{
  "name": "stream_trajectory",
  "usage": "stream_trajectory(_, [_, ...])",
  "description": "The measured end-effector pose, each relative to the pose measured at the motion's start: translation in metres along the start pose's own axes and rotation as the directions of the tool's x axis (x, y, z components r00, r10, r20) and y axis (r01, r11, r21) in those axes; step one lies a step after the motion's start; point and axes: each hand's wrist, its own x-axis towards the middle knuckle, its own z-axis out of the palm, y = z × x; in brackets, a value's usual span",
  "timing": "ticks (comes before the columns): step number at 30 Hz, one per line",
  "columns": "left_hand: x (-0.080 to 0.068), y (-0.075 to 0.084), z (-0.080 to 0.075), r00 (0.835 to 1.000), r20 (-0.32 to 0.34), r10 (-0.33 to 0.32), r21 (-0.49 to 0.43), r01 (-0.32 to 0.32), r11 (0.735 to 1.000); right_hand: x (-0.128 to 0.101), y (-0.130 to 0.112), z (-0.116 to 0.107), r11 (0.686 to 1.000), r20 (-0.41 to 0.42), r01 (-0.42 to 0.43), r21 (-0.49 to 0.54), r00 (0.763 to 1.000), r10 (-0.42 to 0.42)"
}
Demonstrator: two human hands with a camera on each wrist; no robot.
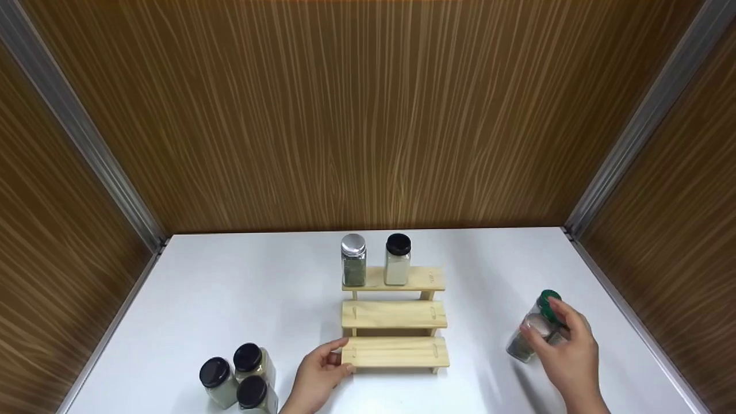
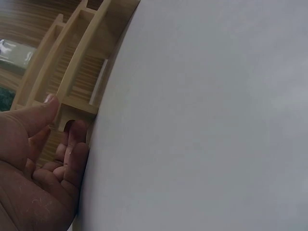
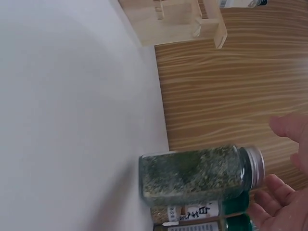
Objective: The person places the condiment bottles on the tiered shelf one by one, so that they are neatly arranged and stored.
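My left hand [image 1: 318,372] grips the left end of the lowest step of a three-tier wooden rack [image 1: 397,352], thumb in front. In the left wrist view its thumb lies along the wood and the other fingers curl close to the tabletop. On the right, my right hand [image 1: 572,357] reaches over a silver-lidded glass jar of dried herbs [image 3: 192,175], thumb and fingers spread around the lid. The right wrist view shows those fingertips right by the lid, with a gap to the thumb. Two green-lidded spice jars [image 3: 199,211] stand behind that jar.
A silver-lidded jar [image 1: 353,264] and a black-lidded jar [image 1: 397,264] stand on the rack's top step. Three black-lidded jars [image 1: 221,386] are grouped at the front left of the white table [image 1: 259,282]. Wood-grain panels [image 1: 368,115] enclose the back and sides.
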Motion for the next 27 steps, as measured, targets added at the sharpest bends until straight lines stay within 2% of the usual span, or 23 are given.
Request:
stream_trajectory(5, [0.0, 0.0, 0.0, 1.0, 0.0, 0.004, -0.008, -0.004, 1.0, -0.007, 0.008, -0.002, 0.999, -0.026, 0.015, -0.04, 1.0, -0.016])
stream_trajectory(8, [0.0, 0.0, 0.0, 1.0, 0.001, 0.003, -0.01, -0.003, 1.0, -0.01, 0.012, -0.004, 0.997, -0.05, -0.038, -0.063, 0.998, 0.035])
stream_trajectory(13, [-0.001, -0.001, 0.0, 1.0, 0.002, 0.014, -0.015, -0.014, 1.0, -0.011, 0.02, -0.005, 0.987, 0.005, -0.154, -0.052, 0.988, 0.155])
stream_trajectory(21, [0.0, 0.0, 0.001, 1.0, -0.015, -0.012, 0.011, 0.012, 1.0, -0.013, 0.029, 0.003, 0.984, 0.071, -0.166, -0.072, 0.983, 0.171])
stream_trajectory(27, [0.002, 0.0, 0.002, 0.999, -0.025, -0.039, 0.024, 0.04, 0.999, -0.013, 0.03, 0.007, 0.967, 0.115, -0.239, -0.087, 0.962, 0.248])
